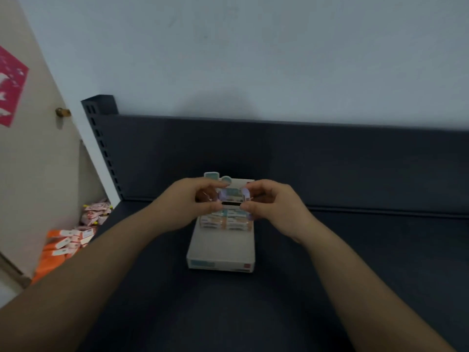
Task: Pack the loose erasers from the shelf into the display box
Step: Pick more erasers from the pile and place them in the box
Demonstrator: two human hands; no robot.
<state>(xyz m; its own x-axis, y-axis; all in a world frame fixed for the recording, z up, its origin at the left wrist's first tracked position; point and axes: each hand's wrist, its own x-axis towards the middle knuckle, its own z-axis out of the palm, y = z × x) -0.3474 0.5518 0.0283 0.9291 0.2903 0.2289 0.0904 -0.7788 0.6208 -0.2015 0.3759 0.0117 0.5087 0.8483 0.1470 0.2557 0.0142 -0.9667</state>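
The likeliest slip, as I judge it, is the eraser (230, 196) going down crooked; it is held over the far end of the display box (220, 251), above the packed rows (224, 221) already standing there, and if one end drops first it could wedge across a neighbour or ride up on top of the row; pressing it home from that state might push the rows out of line or shove the light box along the dark shelf (355, 250), since neither hand steadies the box; a second risk is the pinch itself, because the hold is only at the two ends, and if one side lets go early the piece could swing and fall onto the shelf; the blur hides how much free space the rows leave, so I cannot tell whether a slot is open below it; the box's header card (215, 177) rises at the far edge just behind the hands and could be knocked by the knuckles; as to the hold, the left hand (193, 203) has thumb and fingers curled onto the eraser's left end and the right hand (270, 205) does the same at its right end, both clamped on it, with the middle bare between them and a dark strip showing along its near edge; it hangs above the rows, and whether it touches them I cannot tell.
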